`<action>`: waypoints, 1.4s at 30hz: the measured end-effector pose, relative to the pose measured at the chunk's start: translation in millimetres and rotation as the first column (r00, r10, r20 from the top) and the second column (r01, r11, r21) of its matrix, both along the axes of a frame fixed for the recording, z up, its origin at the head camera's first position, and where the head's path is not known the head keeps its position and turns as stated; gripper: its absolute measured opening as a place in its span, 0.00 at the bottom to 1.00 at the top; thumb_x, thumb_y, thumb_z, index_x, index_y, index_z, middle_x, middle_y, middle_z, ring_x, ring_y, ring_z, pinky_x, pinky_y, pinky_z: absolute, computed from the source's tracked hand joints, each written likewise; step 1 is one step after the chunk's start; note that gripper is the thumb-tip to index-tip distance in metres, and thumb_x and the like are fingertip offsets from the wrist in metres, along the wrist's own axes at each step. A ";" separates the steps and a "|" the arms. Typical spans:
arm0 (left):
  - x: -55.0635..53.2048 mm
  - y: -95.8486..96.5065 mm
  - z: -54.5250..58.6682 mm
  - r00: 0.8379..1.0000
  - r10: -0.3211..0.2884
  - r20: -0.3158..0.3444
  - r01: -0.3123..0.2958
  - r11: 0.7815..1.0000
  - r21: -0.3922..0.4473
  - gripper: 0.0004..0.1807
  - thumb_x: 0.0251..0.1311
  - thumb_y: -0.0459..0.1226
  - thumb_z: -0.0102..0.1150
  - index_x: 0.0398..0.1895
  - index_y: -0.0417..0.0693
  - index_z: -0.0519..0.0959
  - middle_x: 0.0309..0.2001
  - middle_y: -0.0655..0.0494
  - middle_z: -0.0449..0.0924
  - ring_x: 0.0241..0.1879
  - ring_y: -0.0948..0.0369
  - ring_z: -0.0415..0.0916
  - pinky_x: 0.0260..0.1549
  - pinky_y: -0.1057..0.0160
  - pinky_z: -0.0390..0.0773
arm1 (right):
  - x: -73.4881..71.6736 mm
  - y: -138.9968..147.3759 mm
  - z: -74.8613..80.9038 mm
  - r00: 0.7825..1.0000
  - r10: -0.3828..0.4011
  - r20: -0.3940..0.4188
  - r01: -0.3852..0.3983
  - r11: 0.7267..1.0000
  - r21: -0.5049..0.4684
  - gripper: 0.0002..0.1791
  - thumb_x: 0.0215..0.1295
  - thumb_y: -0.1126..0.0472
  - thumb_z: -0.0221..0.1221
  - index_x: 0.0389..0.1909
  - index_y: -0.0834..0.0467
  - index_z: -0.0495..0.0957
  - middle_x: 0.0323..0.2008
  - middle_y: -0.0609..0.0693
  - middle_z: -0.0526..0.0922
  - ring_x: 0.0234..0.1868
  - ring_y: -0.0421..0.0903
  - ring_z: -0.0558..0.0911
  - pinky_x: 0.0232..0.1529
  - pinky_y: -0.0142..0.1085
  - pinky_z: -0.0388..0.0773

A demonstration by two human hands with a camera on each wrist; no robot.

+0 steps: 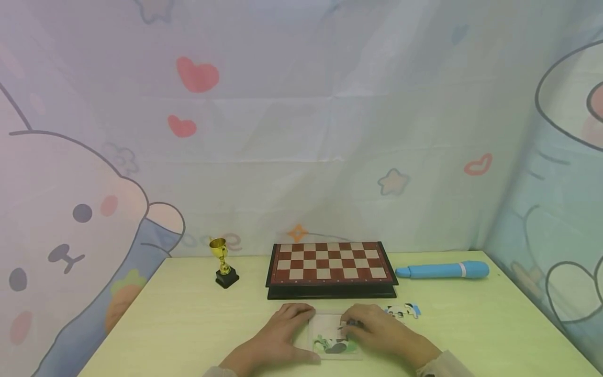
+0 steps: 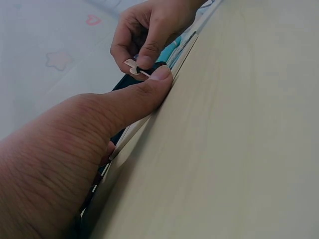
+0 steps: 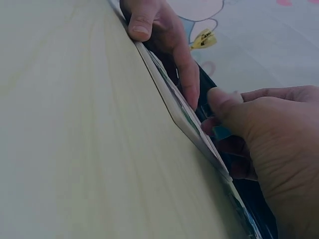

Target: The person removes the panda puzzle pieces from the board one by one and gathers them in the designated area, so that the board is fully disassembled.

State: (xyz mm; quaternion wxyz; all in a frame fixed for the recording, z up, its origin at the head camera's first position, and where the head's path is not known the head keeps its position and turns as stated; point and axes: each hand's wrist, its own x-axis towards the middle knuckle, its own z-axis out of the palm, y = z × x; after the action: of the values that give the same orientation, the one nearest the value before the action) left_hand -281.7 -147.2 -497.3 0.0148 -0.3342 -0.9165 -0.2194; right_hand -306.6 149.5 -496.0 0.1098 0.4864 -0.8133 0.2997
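A pale square jigsaw puzzle tray (image 1: pixel 325 322) lies on the table, its lower part filled with a green, black and white picture. My left hand (image 1: pixel 282 337) holds the tray at its left side, thumb at the near corner and fingers at the far one. Over the tray's right part, my right hand (image 1: pixel 374 327) pinches a small puzzle piece (image 2: pixel 131 63) between thumb and fingers. The piece's printed face is mostly hidden by the fingers. More puzzle pieces (image 1: pixel 404 310) with blue, black and white print lie beyond the right hand.
Behind the tray stands a folding chessboard (image 1: pixel 330 262) with red and cream squares. A small gold trophy cup (image 1: pixel 223 262) on a black base is at the back left. A blue toy microphone (image 1: pixel 443 270) lies at the back right. A printed cloth hangs behind the table.
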 end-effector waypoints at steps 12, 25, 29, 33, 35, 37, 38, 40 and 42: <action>-2.3 1.5 -0.2 0.999 -0.016 -0.030 0.016 1.000 -0.006 0.54 0.51 0.74 0.57 0.75 0.52 0.66 0.72 0.61 0.62 0.71 0.58 0.57 0.69 0.44 0.62 | -1.6 33.3 -4.7 0.994 -0.062 -0.095 0.047 0.986 -0.160 0.07 0.67 0.61 0.66 0.43 0.47 0.83 0.39 0.33 0.83 0.38 0.33 0.80 0.40 0.29 0.80; -1.5 0.3 0.4 0.999 -0.018 -0.038 0.018 1.000 -0.008 0.54 0.51 0.74 0.58 0.75 0.51 0.66 0.72 0.61 0.62 0.71 0.58 0.57 0.70 0.45 0.61 | 6.9 111.3 -14.2 0.974 -0.225 -0.043 0.213 0.959 -0.189 0.09 0.63 0.62 0.69 0.41 0.47 0.83 0.34 0.39 0.83 0.31 0.31 0.76 0.31 0.25 0.75; -0.8 0.0 1.0 0.999 -0.019 -0.038 0.019 1.000 -0.011 0.54 0.51 0.73 0.59 0.74 0.50 0.67 0.72 0.60 0.63 0.71 0.58 0.57 0.70 0.46 0.61 | 9.8 131.6 -16.7 0.954 -0.300 -0.019 0.292 0.941 -0.173 0.10 0.61 0.62 0.70 0.38 0.44 0.83 0.31 0.34 0.81 0.28 0.31 0.74 0.27 0.26 0.73; -0.8 -0.3 -0.1 0.999 -0.019 -0.044 0.018 1.000 -0.015 0.54 0.51 0.74 0.58 0.75 0.50 0.66 0.72 0.60 0.63 0.70 0.58 0.57 0.70 0.46 0.61 | 13.0 141.9 -16.2 0.945 -0.327 0.008 0.325 0.934 -0.150 0.10 0.61 0.62 0.70 0.36 0.43 0.82 0.30 0.30 0.79 0.27 0.31 0.73 0.25 0.26 0.73; -0.6 -0.4 -0.3 0.999 -0.018 -0.045 0.017 1.000 -0.017 0.54 0.51 0.74 0.58 0.75 0.50 0.66 0.72 0.60 0.62 0.71 0.58 0.57 0.70 0.46 0.62 | 13.6 144.1 -15.8 0.944 -0.330 0.027 0.330 0.934 -0.138 0.09 0.61 0.60 0.70 0.36 0.42 0.82 0.30 0.31 0.79 0.27 0.31 0.73 0.25 0.27 0.73; -0.4 -0.5 0.0 0.999 -0.018 -0.047 0.017 1.000 -0.019 0.54 0.51 0.74 0.58 0.75 0.50 0.66 0.72 0.60 0.63 0.71 0.57 0.57 0.69 0.45 0.62 | 13.3 145.5 -16.2 0.949 -0.312 0.043 0.314 0.939 -0.137 0.09 0.62 0.60 0.70 0.37 0.42 0.82 0.30 0.32 0.80 0.28 0.31 0.74 0.26 0.27 0.74; -0.2 -0.5 0.2 0.999 -0.018 -0.046 0.017 1.000 -0.019 0.54 0.51 0.74 0.58 0.75 0.50 0.66 0.72 0.60 0.62 0.71 0.57 0.57 0.69 0.45 0.62 | 13.0 145.9 -16.5 0.953 -0.300 0.049 0.303 0.943 -0.139 0.08 0.62 0.60 0.69 0.38 0.42 0.82 0.31 0.33 0.81 0.28 0.31 0.74 0.26 0.27 0.74; 0.0 -0.6 0.6 0.999 -0.017 -0.045 0.016 1.000 -0.021 0.54 0.51 0.74 0.58 0.75 0.50 0.66 0.72 0.60 0.62 0.71 0.57 0.57 0.70 0.45 0.62 | 12.2 146.5 -17.4 0.962 -0.268 0.051 0.273 0.951 -0.147 0.09 0.62 0.60 0.69 0.38 0.43 0.83 0.31 0.37 0.82 0.28 0.32 0.75 0.26 0.27 0.75; 0.0 -0.6 0.6 0.999 -0.017 -0.047 0.016 1.000 -0.022 0.54 0.51 0.74 0.58 0.74 0.50 0.66 0.72 0.60 0.63 0.71 0.57 0.57 0.70 0.45 0.62 | 11.5 146.7 -18.2 0.971 -0.236 0.045 0.240 0.958 -0.159 0.09 0.62 0.62 0.69 0.39 0.45 0.83 0.32 0.41 0.82 0.29 0.32 0.75 0.27 0.27 0.75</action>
State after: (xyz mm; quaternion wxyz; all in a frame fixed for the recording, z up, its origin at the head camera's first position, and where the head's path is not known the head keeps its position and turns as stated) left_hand -281.7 -147.8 -496.7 0.0310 -0.3471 -0.9154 -0.2017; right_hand -295.1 296.2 -514.2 0.1742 0.3703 -0.8400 0.3563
